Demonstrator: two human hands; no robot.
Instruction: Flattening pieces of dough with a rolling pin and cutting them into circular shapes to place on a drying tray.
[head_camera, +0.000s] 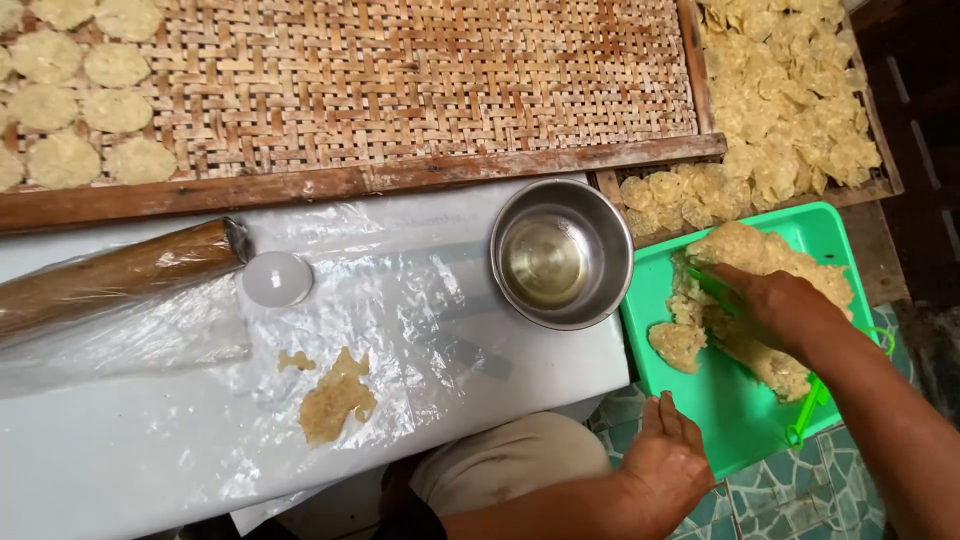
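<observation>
The fingers (722, 283) of the right hand (775, 300) are curled down into the yellow dough mass (760, 255) that lies in the green tray (735, 400), grasping a portion of it, while the left hand (668, 455) rests with loose, released fingers on the near edge of the same tray, probably to keep it from sliding. The tray sits at the right end of the white table (120, 460), low and close to the person, so both hands reach it easily. A steel bowl (562, 253) with clear liquid, maybe oil, stands just beside the tray. On the plastic sheet (380, 300) that covers the table lies a small flattened piece of dough (335, 400), near a white round lid (277, 279) and a brown rolling pin (115, 275) wrapped in plastic. Behind, a woven bamboo rack (420, 80) carries flat round discs (80, 95) at its left, laid apart from each other, I think for drying. A second rack (880, 180) at right holds many dried pieces (790, 100) in a heap.
</observation>
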